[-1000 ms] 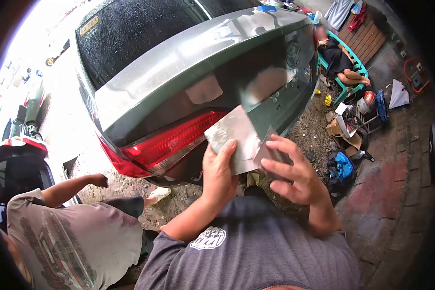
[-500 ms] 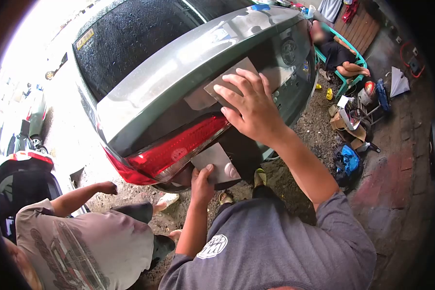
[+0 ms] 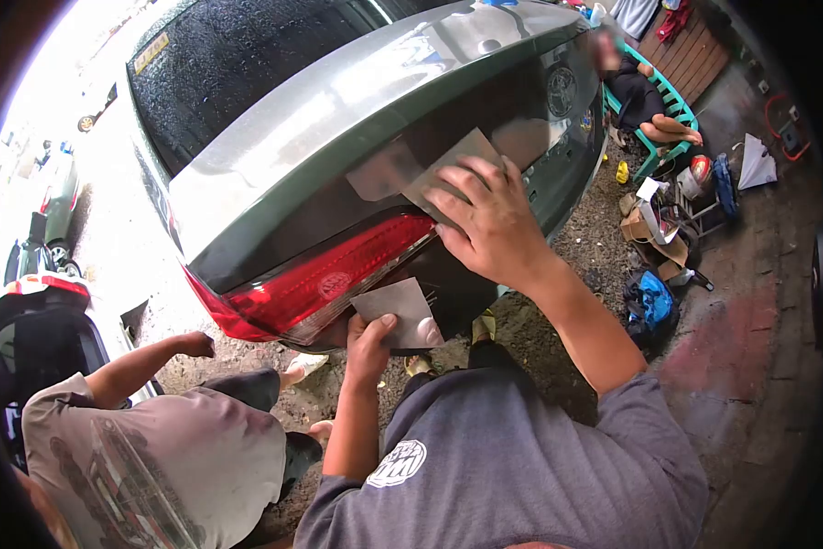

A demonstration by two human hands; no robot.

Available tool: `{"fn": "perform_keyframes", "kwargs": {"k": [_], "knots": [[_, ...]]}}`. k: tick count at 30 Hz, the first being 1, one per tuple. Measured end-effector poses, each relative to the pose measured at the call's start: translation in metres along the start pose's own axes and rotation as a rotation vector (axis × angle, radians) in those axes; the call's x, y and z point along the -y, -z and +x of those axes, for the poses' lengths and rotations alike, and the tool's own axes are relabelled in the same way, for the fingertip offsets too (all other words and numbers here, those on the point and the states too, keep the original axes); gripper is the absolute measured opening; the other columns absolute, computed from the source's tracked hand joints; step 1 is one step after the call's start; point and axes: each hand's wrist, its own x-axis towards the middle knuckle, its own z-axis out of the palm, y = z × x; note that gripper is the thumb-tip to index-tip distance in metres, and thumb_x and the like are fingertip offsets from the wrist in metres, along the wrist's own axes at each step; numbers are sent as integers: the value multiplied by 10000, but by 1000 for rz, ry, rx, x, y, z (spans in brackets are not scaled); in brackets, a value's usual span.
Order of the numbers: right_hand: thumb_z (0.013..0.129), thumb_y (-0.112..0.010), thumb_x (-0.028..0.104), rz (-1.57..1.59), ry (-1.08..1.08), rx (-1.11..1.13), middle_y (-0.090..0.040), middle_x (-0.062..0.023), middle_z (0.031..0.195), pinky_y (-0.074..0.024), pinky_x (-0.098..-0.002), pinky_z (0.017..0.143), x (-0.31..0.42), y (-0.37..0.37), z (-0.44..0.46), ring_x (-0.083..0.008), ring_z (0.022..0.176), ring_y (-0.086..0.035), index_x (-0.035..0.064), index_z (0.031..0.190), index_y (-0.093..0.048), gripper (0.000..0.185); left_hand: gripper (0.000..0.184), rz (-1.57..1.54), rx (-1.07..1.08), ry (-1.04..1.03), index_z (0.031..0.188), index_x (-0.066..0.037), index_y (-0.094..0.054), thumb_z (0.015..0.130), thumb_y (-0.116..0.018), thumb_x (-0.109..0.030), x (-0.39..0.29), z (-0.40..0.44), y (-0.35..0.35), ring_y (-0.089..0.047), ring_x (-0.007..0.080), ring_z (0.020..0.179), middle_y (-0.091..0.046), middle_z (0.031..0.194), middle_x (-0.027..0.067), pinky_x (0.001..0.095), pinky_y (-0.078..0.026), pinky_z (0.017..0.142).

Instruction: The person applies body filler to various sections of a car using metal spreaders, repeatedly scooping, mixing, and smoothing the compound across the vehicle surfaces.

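Note:
My left hand (image 3: 368, 352) grips a thin grey metal-looking plate (image 3: 389, 306) by its lower edge, thumb on top. A small pale lump of putty (image 3: 425, 330) sits near the plate's right corner. My right hand (image 3: 496, 224) has its fingers laid over a flat grey-brown rectangular spreader (image 3: 474, 151), which lies against the rear of the car's trunk lid (image 3: 324, 197). One smooth pale filler patch (image 3: 382, 170) shows to the left of the spreader, another patch (image 3: 526, 140) to its right. Just below is the red tail light (image 3: 324, 279).
Another person in a printed shirt (image 3: 169, 425) is close on my left, one arm stretched out. Beyond the car, someone lies on a green bench (image 3: 682, 105). Boxes (image 3: 645, 229) and a blue bag (image 3: 651, 302) are on the ground at right.
My right hand and the spreader have shifted right and down across the trunk lid, uncovering more of the left patch. The view has moved slightly; my left hand still holds the plate.

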Motion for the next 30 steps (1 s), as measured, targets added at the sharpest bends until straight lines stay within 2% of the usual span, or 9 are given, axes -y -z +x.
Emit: {"fn": "perform_keyframes", "kwargs": {"k": [4, 10, 13, 16, 19, 22, 25, 28, 30], "knots": [[827, -685, 268, -23, -35, 85, -518, -40, 1311, -291, -574, 1095, -2, 17, -11, -269, 1270, -434, 142, 1152, -659, 350, 289, -21, 25, 2, 1106, -1, -672, 867, -638, -160, -5, -4, -3, -659, 153, 899, -713, 1010, 61, 304, -499, 835], [848, -685, 237, -3, 5, 25, -511, -50, 1312, -298, -575, 1095, 6, 23, 2, -270, 1295, -424, 194, 1236, -650, 392, 279, 26, 34, 2, 1089, 1, -682, 867, -637, -161, -3, -3, 0, -658, 149, 891, -716, 995, 57, 300, -496, 833], [842, -698, 237, -21, 36, 7, -509, -49, 1315, -300, -593, 1089, 9, 20, 7, -266, 1294, -425, 231, 1226, -669, 385, 287, 24, 16, 1, 1086, 5, -683, 865, -641, -174, -4, -4, -5, -657, 148, 891, -716, 996, 58, 297, -495, 832], [810, -730, 260, -28, 50, -28, -510, -28, 1266, -296, -613, 1082, 10, 13, 8, -248, 1277, -433, 234, 1136, -705, 328, 411, 18, 64, 51, 1214, 30, -618, 831, -631, -119, 1, -2, 6, -665, 220, 1022, -686, 1138, 117, 357, -506, 932], [801, -730, 253, -33, 62, 2, -512, -27, 1259, -306, -618, 1072, 6, 8, 2, -249, 1269, -435, 235, 1130, -707, 330, 307, 23, 52, 4, 1086, 9, -685, 857, -644, -190, -3, -4, -4, -659, 151, 892, -717, 994, 60, 298, -497, 829], [797, -727, 246, -50, 46, 58, -514, -29, 1263, -308, -617, 1070, -1, 16, -8, -249, 1264, -436, 235, 1132, -705, 337, 312, 19, 28, -6, 1091, 8, -686, 854, -645, -191, -3, -5, -7, -659, 154, 887, -718, 992, 59, 300, -499, 830], [810, -709, 231, -43, 61, 44, -518, -36, 1267, -300, -615, 1079, -5, 24, -8, -254, 1270, -436, 232, 1138, -702, 329, 334, 49, 62, 23, 1118, 8, -683, 857, -648, -196, -2, -3, -1, -659, 155, 900, -718, 1017, 63, 299, -499, 840], [823, -695, 219, -40, 97, 32, -518, -61, 1281, -281, -583, 1113, -3, 25, 0, -284, 1287, -428, 211, 1199, -680, 376, 405, 40, 71, 72, 1204, 25, -622, 840, -638, -153, 3, -2, 6, -663, 220, 1016, -686, 1123, 110, 354, -508, 925], [830, -687, 216, -57, 89, 78, -517, -56, 1279, -284, -592, 1108, -8, 23, -1, -278, 1285, -431, 214, 1182, -685, 351, 403, 53, 71, 77, 1199, 22, -625, 841, -644, -161, 0, -3, 4, -661, 211, 998, -689, 1105, 103, 347, -507, 909]]}}
